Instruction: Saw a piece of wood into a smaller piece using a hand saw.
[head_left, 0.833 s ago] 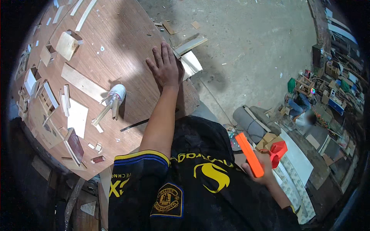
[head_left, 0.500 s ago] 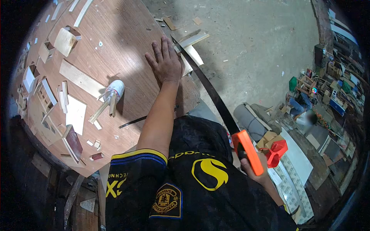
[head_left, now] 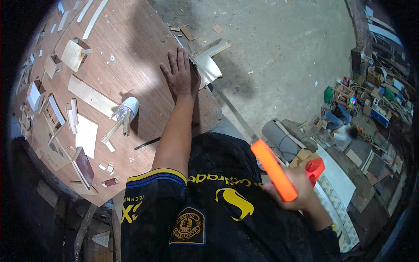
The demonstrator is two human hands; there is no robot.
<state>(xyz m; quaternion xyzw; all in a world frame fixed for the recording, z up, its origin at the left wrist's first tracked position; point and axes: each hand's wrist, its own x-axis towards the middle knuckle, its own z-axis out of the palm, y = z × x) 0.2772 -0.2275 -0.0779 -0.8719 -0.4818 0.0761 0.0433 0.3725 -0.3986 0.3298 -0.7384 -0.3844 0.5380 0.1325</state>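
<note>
My left hand [head_left: 179,74] lies flat near the right edge of the wooden table [head_left: 148,65], fingers spread. Beside its palm a thin, pale, curved sheet [head_left: 209,69] sticks out past the table edge. In my right hand [head_left: 297,185] is the orange handle of a handsaw [head_left: 274,171], with the fingers wrapped round it. The long saw blade slants up and left from the handle to the pale sheet by the table edge, its flat face turned mostly away. Where the blade tip meets the sheet is hard to make out.
On the table stand a white cup [head_left: 129,106] with wooden sticks, a pale board [head_left: 94,95], small wooden boxes [head_left: 74,55] and several offcuts. Wood scraps [head_left: 187,32] lie on the concrete floor. At right are a grey roll [head_left: 281,137], a red object [head_left: 314,169] and another person [head_left: 342,129].
The saw handle has shifted a little left, and the blade has turned so that it looks thinner and lighter. The pale sheet shows more of its curved face. My left hand stays on the table.
</note>
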